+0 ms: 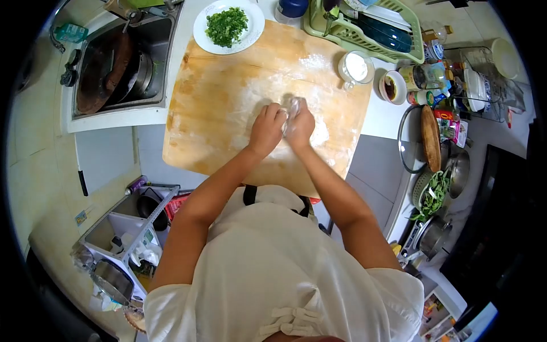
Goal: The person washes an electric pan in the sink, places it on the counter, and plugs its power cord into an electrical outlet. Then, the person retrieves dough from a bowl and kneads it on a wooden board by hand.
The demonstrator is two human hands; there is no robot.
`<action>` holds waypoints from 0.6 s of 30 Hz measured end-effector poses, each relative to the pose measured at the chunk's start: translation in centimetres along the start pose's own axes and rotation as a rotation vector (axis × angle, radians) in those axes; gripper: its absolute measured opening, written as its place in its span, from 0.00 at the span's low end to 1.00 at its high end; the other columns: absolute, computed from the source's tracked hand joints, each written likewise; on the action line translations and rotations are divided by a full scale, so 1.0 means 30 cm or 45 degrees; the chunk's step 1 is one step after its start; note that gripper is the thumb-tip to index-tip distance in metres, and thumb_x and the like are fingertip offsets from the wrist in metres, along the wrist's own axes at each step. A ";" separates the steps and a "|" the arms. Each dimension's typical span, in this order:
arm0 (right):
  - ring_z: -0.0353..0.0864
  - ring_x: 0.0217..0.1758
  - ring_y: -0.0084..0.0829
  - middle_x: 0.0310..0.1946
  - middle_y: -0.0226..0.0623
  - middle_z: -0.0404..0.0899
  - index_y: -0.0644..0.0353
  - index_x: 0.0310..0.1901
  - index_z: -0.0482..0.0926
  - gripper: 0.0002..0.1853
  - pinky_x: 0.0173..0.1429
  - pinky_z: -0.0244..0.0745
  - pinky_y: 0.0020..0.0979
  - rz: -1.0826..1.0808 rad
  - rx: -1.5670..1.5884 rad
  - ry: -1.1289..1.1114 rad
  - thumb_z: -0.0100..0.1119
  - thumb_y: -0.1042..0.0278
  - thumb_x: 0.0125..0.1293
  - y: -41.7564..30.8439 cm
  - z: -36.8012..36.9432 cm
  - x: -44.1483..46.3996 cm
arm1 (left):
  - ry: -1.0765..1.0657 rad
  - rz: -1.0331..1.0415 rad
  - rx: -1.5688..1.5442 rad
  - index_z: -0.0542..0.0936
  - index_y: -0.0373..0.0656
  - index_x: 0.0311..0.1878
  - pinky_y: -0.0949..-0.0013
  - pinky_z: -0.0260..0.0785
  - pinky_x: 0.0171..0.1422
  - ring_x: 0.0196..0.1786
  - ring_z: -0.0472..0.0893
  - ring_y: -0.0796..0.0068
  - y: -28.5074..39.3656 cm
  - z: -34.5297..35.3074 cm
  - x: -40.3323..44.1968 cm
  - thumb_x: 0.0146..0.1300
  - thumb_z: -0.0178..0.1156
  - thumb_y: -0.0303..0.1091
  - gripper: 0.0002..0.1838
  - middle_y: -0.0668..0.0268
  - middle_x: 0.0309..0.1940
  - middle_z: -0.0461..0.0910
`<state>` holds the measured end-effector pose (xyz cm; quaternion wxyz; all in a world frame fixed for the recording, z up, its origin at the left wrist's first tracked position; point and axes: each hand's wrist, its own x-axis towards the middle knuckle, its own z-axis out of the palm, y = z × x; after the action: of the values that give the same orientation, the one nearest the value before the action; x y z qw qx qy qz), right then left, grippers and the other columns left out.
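My left hand (pixel 266 130) and my right hand (pixel 300 123) meet over the floury middle of a wooden board (pixel 196 108). Their fingers are curled in around a small white piece of dough (pixel 284 121), which shows only in part between them. Motion smears the fingertips of my right hand a little. White flour (pixel 320 132) lies beside that hand and in thin patches over the board. Above my hands, at the board's right edge, stands a glass cup of white flour (pixel 356 67).
A white plate (pixel 200 35) of chopped greens overlaps the board's far left corner. At the back right is a green dish rack (pixel 420 48); a small bowl (pixel 400 85) of dark sauce stands near jars. A sink (pixel 156 85) holding a wok (pixel 94 85) is left.
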<state>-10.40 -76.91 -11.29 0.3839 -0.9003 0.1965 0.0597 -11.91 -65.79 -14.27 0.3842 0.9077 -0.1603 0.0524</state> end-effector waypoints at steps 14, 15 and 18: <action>0.80 0.41 0.45 0.36 0.44 0.82 0.53 0.43 0.79 0.09 0.44 0.72 0.42 -0.442 0.222 -0.007 0.49 0.63 0.68 0.106 0.177 0.301 | 0.185 -0.653 -0.287 0.72 0.37 0.53 0.60 0.73 0.50 0.45 0.79 0.57 -0.085 0.034 0.063 0.58 0.63 0.31 0.20 0.54 0.47 0.77; 0.81 0.40 0.47 0.36 0.46 0.82 0.52 0.44 0.79 0.10 0.43 0.73 0.43 -0.401 0.220 0.020 0.49 0.62 0.68 0.096 0.143 0.247 | 0.138 -0.493 -0.165 0.73 0.38 0.52 0.59 0.72 0.51 0.46 0.79 0.57 -0.081 0.027 0.062 0.58 0.63 0.30 0.19 0.54 0.49 0.76; 0.82 0.36 0.50 0.31 0.50 0.82 0.52 0.45 0.80 0.11 0.40 0.74 0.44 -0.097 -0.045 0.159 0.49 0.61 0.69 0.008 0.030 0.039 | -0.042 -0.131 0.090 0.75 0.40 0.52 0.57 0.70 0.56 0.53 0.78 0.57 -0.049 0.032 0.010 0.57 0.63 0.28 0.19 0.54 0.58 0.72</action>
<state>-9.38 -76.79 -12.38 0.3569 -0.9157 0.1847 -0.0077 -11.17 -65.59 -15.90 0.3516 0.9284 -0.1179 0.0232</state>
